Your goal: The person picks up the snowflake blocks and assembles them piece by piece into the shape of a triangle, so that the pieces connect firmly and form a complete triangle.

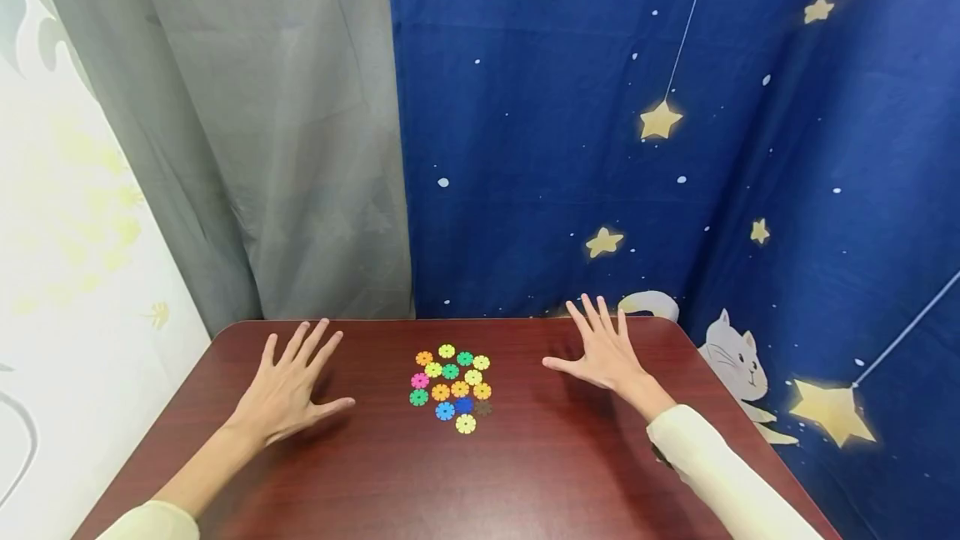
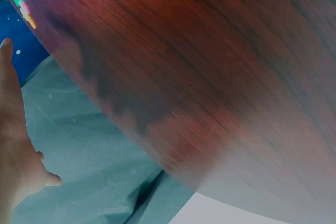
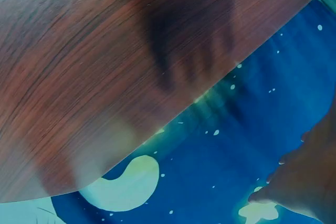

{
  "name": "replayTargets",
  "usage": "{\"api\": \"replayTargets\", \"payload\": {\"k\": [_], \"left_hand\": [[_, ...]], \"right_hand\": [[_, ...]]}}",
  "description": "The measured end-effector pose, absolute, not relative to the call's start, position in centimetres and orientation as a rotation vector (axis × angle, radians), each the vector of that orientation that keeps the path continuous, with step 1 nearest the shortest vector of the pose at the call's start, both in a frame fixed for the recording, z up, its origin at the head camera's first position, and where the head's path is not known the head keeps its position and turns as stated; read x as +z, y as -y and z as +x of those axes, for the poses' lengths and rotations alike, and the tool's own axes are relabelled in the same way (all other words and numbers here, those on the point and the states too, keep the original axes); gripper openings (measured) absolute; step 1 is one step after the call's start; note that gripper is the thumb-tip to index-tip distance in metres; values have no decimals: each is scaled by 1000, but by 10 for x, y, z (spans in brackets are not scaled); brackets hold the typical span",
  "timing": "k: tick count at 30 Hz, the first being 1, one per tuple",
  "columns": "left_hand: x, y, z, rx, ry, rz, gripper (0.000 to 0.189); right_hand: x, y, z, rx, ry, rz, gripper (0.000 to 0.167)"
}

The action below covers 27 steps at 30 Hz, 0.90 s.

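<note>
Several small notched plastic discs (image 1: 460, 389) lie flat in a loose cluster at the middle of the table, in yellow, orange, green, pink, blue and brown. To their left, my left hand (image 1: 288, 386) is spread with straight fingers and holds nothing. My right hand (image 1: 603, 352) is also spread and holds nothing, to the right of the discs. Both hands cast shadows on the tabletop and seem raised above it. The left wrist view catches part of the left hand (image 2: 18, 150) at its edge, and the right wrist view part of the right hand (image 3: 304, 174).
The dark red-brown wooden table (image 1: 495, 490) has rounded far corners. Behind it hang a grey curtain (image 1: 300, 148) and a blue curtain (image 1: 517, 148) printed with stars and a cat. A pale patterned surface (image 1: 67, 232) stands at the left.
</note>
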<state>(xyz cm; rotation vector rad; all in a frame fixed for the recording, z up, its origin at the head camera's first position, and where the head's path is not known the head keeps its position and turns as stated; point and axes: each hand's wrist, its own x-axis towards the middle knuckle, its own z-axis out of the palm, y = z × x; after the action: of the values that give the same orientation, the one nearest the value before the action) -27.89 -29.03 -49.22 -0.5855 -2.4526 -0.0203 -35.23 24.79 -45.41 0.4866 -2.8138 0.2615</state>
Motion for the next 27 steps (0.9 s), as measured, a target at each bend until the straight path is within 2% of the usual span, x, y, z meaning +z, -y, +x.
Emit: {"api": "replayTargets", "payload": {"k": [16,27], "left_hand": [[-499,278,-279,-48,2502,-616,104],[-497,267,-276,-59,2527,-659,95]], "right_hand": [[-457,-219,-351,270,2833,562,114],[-458,-191,-349,300,2822,633,107]]}}
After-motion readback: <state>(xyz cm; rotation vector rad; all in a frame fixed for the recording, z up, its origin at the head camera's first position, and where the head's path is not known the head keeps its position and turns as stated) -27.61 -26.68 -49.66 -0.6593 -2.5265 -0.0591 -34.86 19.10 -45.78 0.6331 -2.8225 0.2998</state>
